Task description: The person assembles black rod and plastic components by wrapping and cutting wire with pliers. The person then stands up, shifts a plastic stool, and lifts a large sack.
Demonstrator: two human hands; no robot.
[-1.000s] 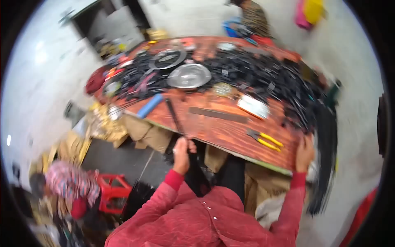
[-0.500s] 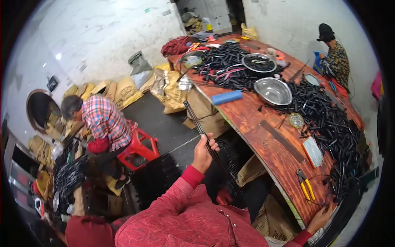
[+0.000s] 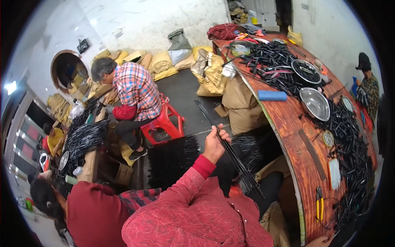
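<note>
My left hand [image 3: 216, 144] is closed round a bundle of long thin black rods [image 3: 236, 158], which slants from the upper left down over my lap. At the bottom right edge, my right hand [image 3: 320, 242] is only partly in view, by the near corner of the wooden table [image 3: 284, 123]; its fingers are cut off. Yellow-handled pliers [image 3: 319, 206] lie on the table just above it. A dark flat bar [image 3: 312, 154] and a pile of short black pieces [image 3: 349, 152] are farther up the tabletop.
A blue roll [image 3: 272, 96] and a steel bowl [image 3: 314, 103] are on the table. To the left, a person in a checked shirt [image 3: 138, 88] sits on a red stool [image 3: 164, 123]. Another person in dark red [image 3: 92, 214] is at lower left. Paper sacks [image 3: 242, 107] stand beside the table.
The view has turned left, so the table sits farther right and more of the room's left side shows. My left hand still holds the rods; my right hand has slipped mostly out of view.
</note>
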